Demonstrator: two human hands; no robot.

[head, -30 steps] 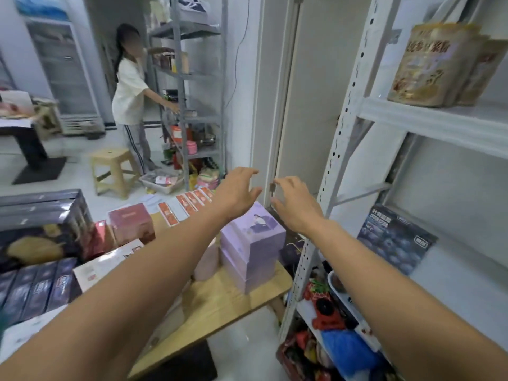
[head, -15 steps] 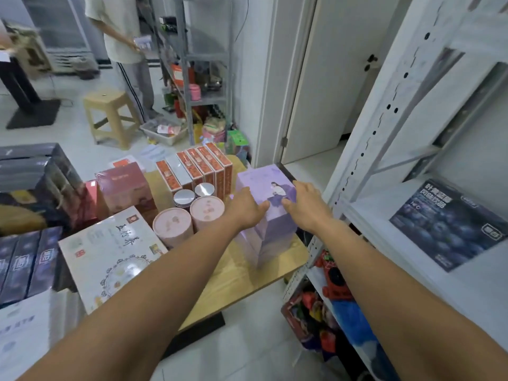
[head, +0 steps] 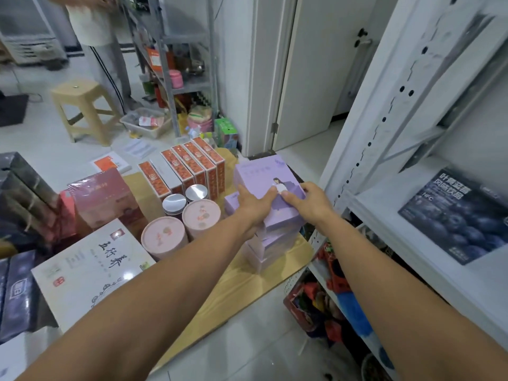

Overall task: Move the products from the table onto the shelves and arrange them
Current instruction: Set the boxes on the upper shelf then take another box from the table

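At the bottom of the frame, two bare forearms reach forward over a light wooden table (head: 239, 281). In the centre, the left hand (head: 254, 209) and the right hand (head: 312, 202) both grasp the top purple box (head: 264, 177), thumbs pressed on its lid and fingers wrapped over its left and right edges. The box sits askew on a stack of matching purple boxes (head: 275, 243) at the table's right corner. Its lid shows a small figure in white, and its lettering is too faint to read.

At lower left lies a flat white box (head: 90, 270) with black brush characters "五行养" and a red seal. Just beyond stand two pink round canisters (head: 165, 239), two silver-lidded jars (head: 174, 202), a red shrink-wrapped box (head: 104, 199) and a row of orange-and-white cartons (head: 189, 169).

At right, a white metal shelf unit (head: 382, 196) holds a dark blue box (head: 461, 215) printed with blueberries, white Chinese text and "NFC".

In the upper left, a beige plastic stool (head: 79, 108), a grey rack (head: 176, 64) and another person (head: 93, 23) stand on the white floor.
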